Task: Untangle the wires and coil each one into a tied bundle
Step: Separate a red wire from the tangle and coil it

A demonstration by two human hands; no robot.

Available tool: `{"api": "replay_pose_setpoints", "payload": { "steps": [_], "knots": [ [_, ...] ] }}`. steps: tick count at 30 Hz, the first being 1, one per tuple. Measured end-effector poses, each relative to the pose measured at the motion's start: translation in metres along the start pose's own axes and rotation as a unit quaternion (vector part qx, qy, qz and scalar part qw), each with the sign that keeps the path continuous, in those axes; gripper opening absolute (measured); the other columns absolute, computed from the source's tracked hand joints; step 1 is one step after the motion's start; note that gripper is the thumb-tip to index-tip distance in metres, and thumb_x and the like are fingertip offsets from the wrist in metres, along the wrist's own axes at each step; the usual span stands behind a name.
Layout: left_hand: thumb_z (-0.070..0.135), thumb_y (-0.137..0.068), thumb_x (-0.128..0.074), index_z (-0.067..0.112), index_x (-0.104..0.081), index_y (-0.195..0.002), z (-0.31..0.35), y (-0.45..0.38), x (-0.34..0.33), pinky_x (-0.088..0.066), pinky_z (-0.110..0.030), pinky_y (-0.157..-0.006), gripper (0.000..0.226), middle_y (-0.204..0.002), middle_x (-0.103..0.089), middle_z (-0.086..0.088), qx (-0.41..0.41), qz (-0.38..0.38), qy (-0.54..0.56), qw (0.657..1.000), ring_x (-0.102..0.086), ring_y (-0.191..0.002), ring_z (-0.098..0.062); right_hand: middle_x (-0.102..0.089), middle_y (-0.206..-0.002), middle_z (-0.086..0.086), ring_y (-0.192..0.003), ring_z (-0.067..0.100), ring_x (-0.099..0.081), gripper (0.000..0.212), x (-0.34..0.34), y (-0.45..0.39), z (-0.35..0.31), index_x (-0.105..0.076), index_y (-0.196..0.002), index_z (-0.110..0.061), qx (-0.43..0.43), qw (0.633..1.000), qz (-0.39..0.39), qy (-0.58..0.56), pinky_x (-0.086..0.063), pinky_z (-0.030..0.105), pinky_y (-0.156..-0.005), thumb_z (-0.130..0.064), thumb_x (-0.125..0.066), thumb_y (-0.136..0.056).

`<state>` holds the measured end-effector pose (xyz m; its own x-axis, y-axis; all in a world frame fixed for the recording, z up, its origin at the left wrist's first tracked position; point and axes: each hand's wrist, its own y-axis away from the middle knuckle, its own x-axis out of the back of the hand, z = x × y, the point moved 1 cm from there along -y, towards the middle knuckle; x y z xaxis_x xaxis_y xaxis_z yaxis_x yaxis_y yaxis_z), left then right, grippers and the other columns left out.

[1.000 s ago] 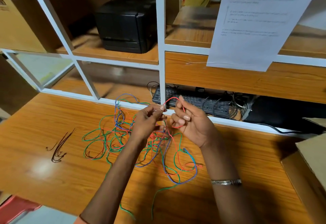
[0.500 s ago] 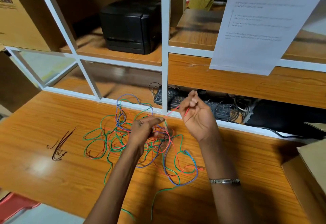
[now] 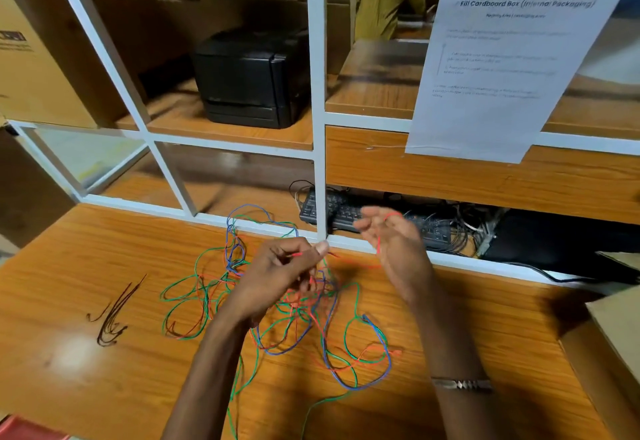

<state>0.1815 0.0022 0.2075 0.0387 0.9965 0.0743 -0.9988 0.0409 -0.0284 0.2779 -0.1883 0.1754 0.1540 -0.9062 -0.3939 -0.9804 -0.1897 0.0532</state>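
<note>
A loose tangle of thin red, green and blue wires [image 3: 349, 346] lies spread on the wooden table [image 3: 86, 370]. My left hand [image 3: 277, 280] hovers over the tangle's middle, thumb and fingers pinching a red wire [image 3: 379, 243]. That red wire runs to my right hand [image 3: 391, 242], which is raised near the white frame and blurred; the wire loops over its fingers. A small dark brown coiled wire [image 3: 110, 318] lies apart at the left.
A white shelf frame [image 3: 320, 127] stands just behind the hands. A black keyboard [image 3: 346, 211] and cables sit under the shelf. A black printer [image 3: 252, 79] is on the shelf above. Cardboard boxes [image 3: 613, 342] edge the table at the right. A paper sheet [image 3: 512, 58] hangs above.
My right hand has lifted and swung right, drawing the red wire out from the tangle. My left hand has stayed over the tangle, still pinching the wire.
</note>
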Motion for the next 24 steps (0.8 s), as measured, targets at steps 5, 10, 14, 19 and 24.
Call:
{"api": "replay_pose_setpoints", "payload": {
  "steps": [5, 10, 14, 19, 24],
  "knots": [
    [0.035, -0.095, -0.074, 0.013, -0.072, -0.072, 0.001, -0.020, 0.004, -0.047, -0.040, -0.087, 0.032, -0.077, -0.068, -0.011, -0.090, 0.084, 0.037, 0.992, -0.063, -0.082, -0.017, -0.050, -0.066, 0.005, -0.058, 0.014, -0.051, 0.026, -0.029, 0.018, 0.029, -0.066, -0.099, -0.008, -0.117, 0.982, -0.048, 0.141, -0.053, 0.031, -0.066, -0.001, -0.041, -0.100],
    [0.033, -0.093, -0.071, 0.009, -0.070, -0.079, 0.005, -0.035, -0.006, -0.047, -0.040, -0.094, 0.028, -0.085, -0.071, -0.007, -0.091, 0.134, 0.088, 0.983, -0.069, -0.088, -0.011, -0.051, -0.052, -0.011, -0.055, 0.009, -0.045, 0.034, -0.072, 0.046, 0.041, -0.064, -0.063, -0.022, 0.031, 0.964, 0.037, 0.261, -0.035, 0.034, -0.062, -0.038, -0.039, -0.082],
    [0.030, -0.096, -0.073, 0.002, -0.074, -0.083, -0.001, -0.043, 0.001, -0.051, -0.053, -0.102, 0.031, -0.090, -0.074, -0.015, -0.096, 0.160, 0.076, 0.979, -0.070, -0.095, -0.019, -0.033, -0.045, -0.006, -0.041, 0.009, -0.027, 0.067, -0.081, 0.046, 0.033, -0.055, -0.054, -0.018, -0.050, 0.983, 0.000, 0.176, -0.025, 0.034, -0.050, -0.069, -0.031, -0.090],
    [0.028, -0.095, -0.076, 0.007, -0.076, -0.077, -0.011, -0.044, 0.009, -0.048, -0.035, -0.085, 0.028, -0.079, -0.073, -0.005, -0.065, 0.204, 0.063, 0.975, -0.065, -0.083, -0.015, -0.036, -0.059, 0.001, -0.045, 0.006, -0.021, 0.053, -0.081, 0.053, 0.013, -0.040, -0.061, -0.022, -0.126, 0.988, -0.084, 0.009, -0.011, 0.019, -0.038, -0.056, -0.047, -0.101],
    [0.046, -0.089, -0.079, 0.007, -0.071, -0.068, -0.020, -0.039, -0.001, -0.040, -0.031, -0.070, 0.045, -0.070, -0.064, -0.006, -0.016, 0.188, 0.029, 0.982, -0.053, -0.070, -0.012, -0.040, -0.063, -0.003, -0.059, 0.008, -0.038, 0.044, -0.066, 0.052, 0.001, -0.044, -0.069, -0.019, -0.191, 0.903, -0.220, -0.316, -0.019, 0.018, -0.039, -0.036, -0.043, -0.110]
  ]
}}
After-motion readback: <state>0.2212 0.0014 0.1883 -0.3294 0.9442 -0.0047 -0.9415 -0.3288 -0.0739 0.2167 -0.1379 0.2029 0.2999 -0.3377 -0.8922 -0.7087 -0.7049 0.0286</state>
